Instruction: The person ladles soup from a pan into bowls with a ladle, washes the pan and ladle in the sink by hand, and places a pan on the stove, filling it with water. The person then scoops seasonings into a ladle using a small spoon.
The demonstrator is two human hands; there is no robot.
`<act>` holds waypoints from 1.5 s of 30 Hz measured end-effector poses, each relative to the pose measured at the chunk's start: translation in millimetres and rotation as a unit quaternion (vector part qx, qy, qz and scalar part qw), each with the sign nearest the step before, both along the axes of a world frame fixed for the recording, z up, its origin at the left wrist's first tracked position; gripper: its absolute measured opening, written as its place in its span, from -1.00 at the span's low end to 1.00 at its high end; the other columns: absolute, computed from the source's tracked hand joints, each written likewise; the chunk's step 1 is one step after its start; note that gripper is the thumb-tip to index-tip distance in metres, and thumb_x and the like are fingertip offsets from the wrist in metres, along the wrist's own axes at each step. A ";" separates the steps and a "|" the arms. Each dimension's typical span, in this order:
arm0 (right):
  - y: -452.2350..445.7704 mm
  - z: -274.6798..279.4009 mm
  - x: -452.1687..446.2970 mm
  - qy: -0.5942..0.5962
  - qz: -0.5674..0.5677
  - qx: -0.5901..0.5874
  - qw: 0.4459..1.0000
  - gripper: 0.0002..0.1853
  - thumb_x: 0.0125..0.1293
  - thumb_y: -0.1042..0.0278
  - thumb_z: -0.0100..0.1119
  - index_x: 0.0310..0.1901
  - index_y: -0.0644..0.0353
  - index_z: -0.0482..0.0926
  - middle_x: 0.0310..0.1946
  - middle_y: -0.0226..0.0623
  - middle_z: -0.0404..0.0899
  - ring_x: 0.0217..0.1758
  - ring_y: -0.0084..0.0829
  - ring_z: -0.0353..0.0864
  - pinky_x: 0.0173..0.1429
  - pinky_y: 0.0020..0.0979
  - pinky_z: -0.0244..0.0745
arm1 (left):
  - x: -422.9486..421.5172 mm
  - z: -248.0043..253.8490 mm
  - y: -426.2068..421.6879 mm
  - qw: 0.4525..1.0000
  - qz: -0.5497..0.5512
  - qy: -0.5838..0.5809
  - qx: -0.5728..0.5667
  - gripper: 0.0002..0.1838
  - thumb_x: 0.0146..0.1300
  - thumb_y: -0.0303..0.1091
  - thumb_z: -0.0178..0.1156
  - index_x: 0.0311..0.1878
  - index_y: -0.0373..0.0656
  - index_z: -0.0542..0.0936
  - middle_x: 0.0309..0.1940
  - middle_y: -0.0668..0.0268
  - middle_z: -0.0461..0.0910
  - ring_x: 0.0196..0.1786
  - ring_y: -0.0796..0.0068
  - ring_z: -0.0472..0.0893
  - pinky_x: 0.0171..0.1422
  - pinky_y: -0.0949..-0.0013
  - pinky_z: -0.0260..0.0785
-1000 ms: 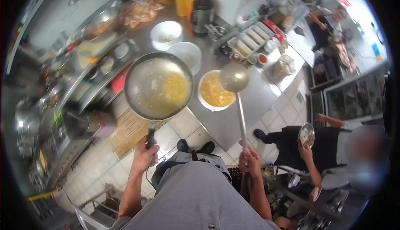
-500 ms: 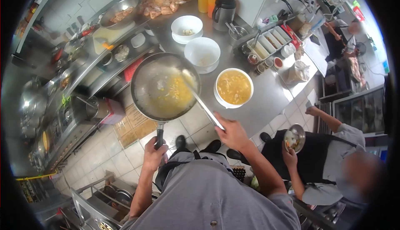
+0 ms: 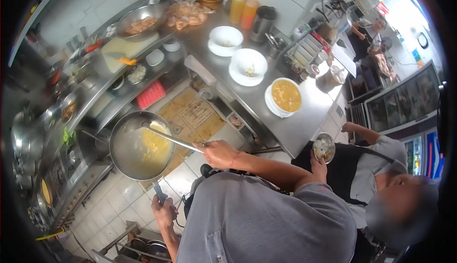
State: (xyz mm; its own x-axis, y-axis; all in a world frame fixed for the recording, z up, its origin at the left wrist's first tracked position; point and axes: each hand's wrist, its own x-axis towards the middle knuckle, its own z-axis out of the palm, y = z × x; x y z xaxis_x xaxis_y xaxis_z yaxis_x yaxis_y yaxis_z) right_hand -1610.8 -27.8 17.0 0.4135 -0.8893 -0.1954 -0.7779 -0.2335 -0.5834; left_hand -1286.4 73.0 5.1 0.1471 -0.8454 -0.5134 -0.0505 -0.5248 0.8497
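My left hand (image 3: 164,209) is wrapped round the handle of a wide pan (image 3: 128,148), which hangs over the floor beside the stove side. Yellow food in cloudy liquid lies in the pan. My right hand (image 3: 220,154) grips the long metal handle of a ladle (image 3: 176,140), whose bowl end is down in the pan near its upper right. On the steel counter a white bowl (image 3: 286,96) is full of orange-yellow soup. Two more white bowls, one upper (image 3: 226,39) and one middle (image 3: 248,66), have small pale pieces in them.
A co-worker (image 3: 366,168) at the right holds a metal bowl (image 3: 324,148) of food. Behind the bowls stand squeeze bottles (image 3: 248,14) and a dark jug (image 3: 263,22). A cutting board (image 3: 126,51) and a metal bowl of meat (image 3: 141,21) are at upper left; the stove (image 3: 78,191) is lower left.
The pan and ladle have moved left and down, away from the counter. My right hand brought the ladle from over the soup bowl into the pan. The middle bowl now shows pale pieces more clearly.
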 end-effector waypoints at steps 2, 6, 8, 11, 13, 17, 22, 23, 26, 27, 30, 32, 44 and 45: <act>-0.9 -3.2 33.1 -0.005 0.024 0.019 1.000 -0.31 0.35 0.44 0.09 0.54 0.23 0.32 -0.28 0.10 0.73 -0.19 0.14 0.75 -0.07 0.08 0.63 | 21.8 2.1 8.5 0.998 0.054 0.024 0.002 -0.85 0.23 -0.49 0.22 -0.16 -0.28 0.49 -0.59 0.32 0.45 -0.67 0.45 0.50 -0.62 0.35 0.39; -11.4 25.3 79.5 -0.031 0.126 0.132 0.983 -0.32 0.28 0.42 0.13 0.49 -0.01 0.44 -0.20 0.16 0.73 -0.12 0.20 0.74 -0.03 0.13 0.60 | 60.1 -4.1 32.0 0.986 0.163 0.017 0.034 -0.84 0.20 -0.54 0.22 -0.15 -0.28 0.49 -0.59 0.31 0.46 -0.68 0.43 0.50 -0.63 0.33 0.40; -22.6 10.1 95.3 0.002 0.195 0.099 0.976 -0.22 0.21 0.46 0.13 0.56 0.07 0.34 -0.24 0.18 0.70 -0.13 0.19 0.73 -0.01 0.10 0.60 | 74.5 -21.1 30.8 0.981 0.189 0.038 0.012 -0.83 0.20 -0.56 0.20 -0.15 -0.28 0.47 -0.60 0.30 0.46 -0.71 0.38 0.50 -0.65 0.30 0.41; -40.0 -14.9 131.9 -0.023 0.229 0.021 0.973 -0.19 0.25 0.52 0.10 0.61 0.18 0.24 -0.12 0.10 0.68 -0.07 0.10 0.72 -0.01 0.02 0.63 | 117.5 -56.1 51.3 0.982 0.190 0.020 0.014 -0.82 0.29 -0.43 0.30 -0.14 -0.07 0.47 -0.61 0.40 0.41 -0.73 0.55 0.39 -0.70 0.41 0.20; -61.5 -26.0 157.1 -0.018 0.220 0.002 0.975 -0.17 0.27 0.52 0.11 0.63 0.13 0.21 -0.11 0.07 0.69 -0.08 0.08 0.73 -0.01 0.01 0.63 | 135.8 -52.9 36.8 0.982 0.188 0.026 0.016 -0.77 0.30 -0.43 0.29 -0.05 -0.07 0.47 -0.63 0.40 0.42 -0.74 0.55 0.40 -0.71 0.42 0.19; -101.2 -24.9 205.8 0.003 0.218 0.024 0.976 -0.20 0.33 0.49 0.11 0.64 0.08 0.21 -0.08 0.08 0.70 -0.08 0.05 0.73 -0.03 -0.03 0.65 | 159.0 -26.4 -0.1 0.978 0.196 0.029 0.066 -0.76 0.41 -0.38 0.24 0.08 -0.05 0.46 -0.58 0.42 0.45 -0.66 0.58 0.42 -0.65 0.44 0.25; -170.1 4.0 252.3 -0.102 0.205 0.181 0.956 -0.39 0.41 0.32 0.28 0.48 0.20 0.49 0.06 0.06 0.76 -0.05 -0.31 0.81 0.07 -0.29 0.65 | 205.9 0.4 -56.1 0.966 0.251 0.068 0.004 -0.79 0.23 -0.53 0.25 -0.07 -0.32 0.55 -0.55 0.29 0.54 -0.66 0.44 0.53 -0.58 0.32 0.39; -175.2 -0.9 263.7 -0.154 0.223 0.196 0.942 -0.39 0.40 0.34 0.33 0.46 0.23 0.50 0.10 0.11 0.74 0.00 -0.39 0.80 0.12 -0.34 0.64 | 216.1 -1.0 -54.6 0.954 0.288 0.081 0.022 -0.79 0.26 -0.48 0.28 -0.06 -0.31 0.56 -0.54 0.32 0.56 -0.61 0.48 0.55 -0.54 0.37 0.36; -220.0 -6.5 321.7 -0.148 0.310 0.109 0.933 -0.31 0.31 0.47 0.31 0.50 0.25 0.43 0.08 0.20 0.71 -0.02 -0.09 0.80 0.11 -0.26 0.64 | 244.6 43.5 -57.5 0.940 0.335 0.027 0.060 -0.65 0.31 -0.39 0.30 0.10 -0.35 0.54 -0.57 0.31 0.56 -0.60 0.53 0.53 -0.49 0.35 0.35; -235.1 15.3 355.1 -0.159 0.341 0.046 0.925 -0.31 0.30 0.49 0.31 0.49 0.27 0.43 0.08 0.20 0.70 -0.01 -0.02 0.79 0.11 -0.20 0.65 | 254.6 46.9 -53.5 0.933 0.354 0.031 0.049 -0.62 0.32 -0.39 0.30 0.13 -0.36 0.55 -0.58 0.31 0.55 -0.59 0.51 0.55 -0.48 0.34 0.36; -266.0 46.6 455.6 -0.052 0.426 -0.064 0.901 -0.32 0.29 0.56 0.27 0.49 0.28 0.43 -0.06 0.26 0.71 -0.01 0.22 0.74 0.07 -0.05 0.63 | 271.0 51.4 -40.6 0.890 0.453 0.033 0.046 -0.63 0.32 -0.39 0.30 0.13 -0.36 0.55 -0.60 0.31 0.54 -0.60 0.50 0.55 -0.48 0.32 0.37; -288.7 32.9 486.4 -0.070 0.484 -0.037 0.872 -0.32 0.30 0.60 0.25 0.49 0.28 0.43 -0.13 0.23 0.71 -0.09 0.22 0.73 0.02 -0.05 0.62 | 271.1 49.6 -56.1 0.852 0.521 -0.002 0.053 -0.64 0.30 -0.40 0.29 0.11 -0.35 0.56 -0.63 0.33 0.54 -0.62 0.49 0.55 -0.49 0.31 0.37; -183.7 23.4 793.3 -0.130 0.671 0.038 0.729 -0.38 0.26 0.54 0.32 0.40 0.39 0.50 -0.08 0.19 0.74 -0.01 0.11 0.77 0.08 -0.15 0.64 | 421.2 15.8 39.0 0.694 0.715 0.081 -0.036 -0.75 0.32 -0.52 0.24 0.03 -0.30 0.51 -0.54 0.36 0.54 -0.64 0.52 0.56 -0.56 0.38 0.44; -175.0 29.5 817.1 -0.087 0.665 0.008 0.742 -0.41 0.25 0.55 0.31 0.36 0.38 0.55 -0.03 0.24 0.71 0.04 0.18 0.74 0.12 -0.15 0.63 | 430.0 17.2 42.5 0.690 0.719 0.078 -0.038 -0.75 0.32 -0.52 0.24 0.03 -0.30 0.51 -0.54 0.36 0.54 -0.64 0.52 0.56 -0.56 0.38 0.44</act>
State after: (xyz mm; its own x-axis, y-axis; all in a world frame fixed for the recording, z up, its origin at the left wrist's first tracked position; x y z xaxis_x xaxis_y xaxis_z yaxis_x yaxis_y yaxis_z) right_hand -793.6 -202.8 46.5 0.9430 0.3300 -0.0423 0.2222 -0.7194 -0.6581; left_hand -856.3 115.6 22.4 0.8094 0.0908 -0.5802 0.5711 0.1091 0.8136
